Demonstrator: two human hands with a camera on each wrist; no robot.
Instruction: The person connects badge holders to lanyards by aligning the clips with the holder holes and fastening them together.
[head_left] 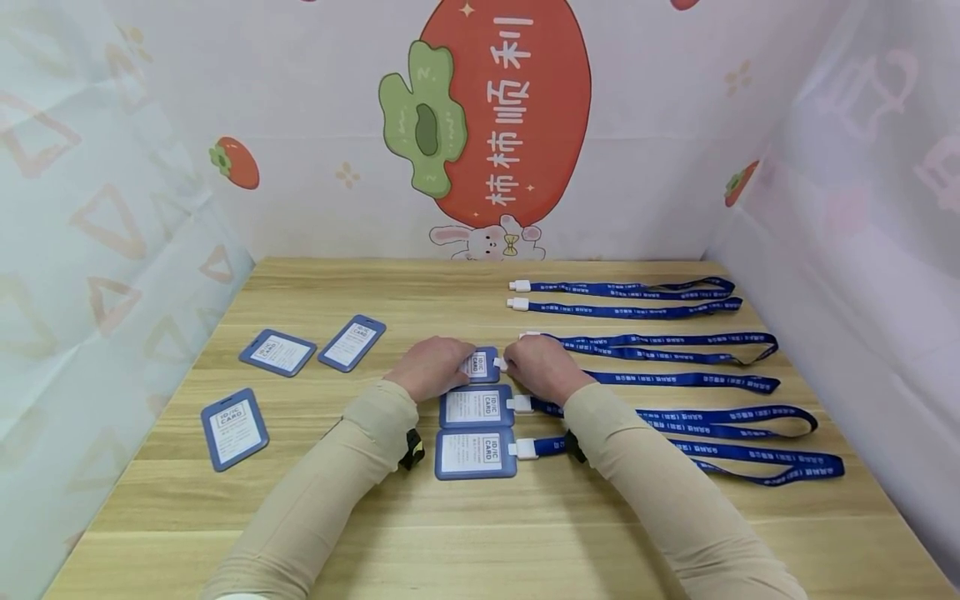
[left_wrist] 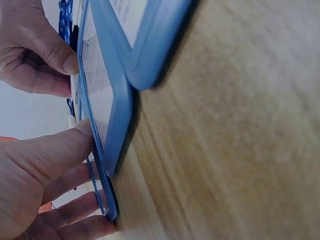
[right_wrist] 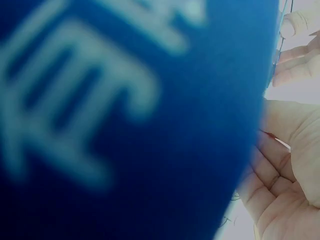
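My left hand (head_left: 433, 367) grips the sides of a blue ID card holder (head_left: 489, 364), thumb on the near side and fingers on the far side in the left wrist view. At the holder's slotted end, my right hand (head_left: 545, 367) pinches the white clip (head_left: 501, 364) of a blue lanyard (head_left: 678, 380); its fingers cover most of the clip. Just nearer lie a second card holder (head_left: 476, 406) and a third card holder (head_left: 474, 454), each with a white clip at its right end. In the right wrist view, a blurred lanyard strap (right_wrist: 125, 125) hides much of the scene.
Three loose card holders lie at the left: one upper left (head_left: 278, 353), one beside it (head_left: 352, 342), one nearer (head_left: 235, 429). Beyond the right hand, several blue lanyards (head_left: 633, 311) stretch rightward across the wooden table (head_left: 480, 550). Printed cloth walls (head_left: 322, 217) border the table.
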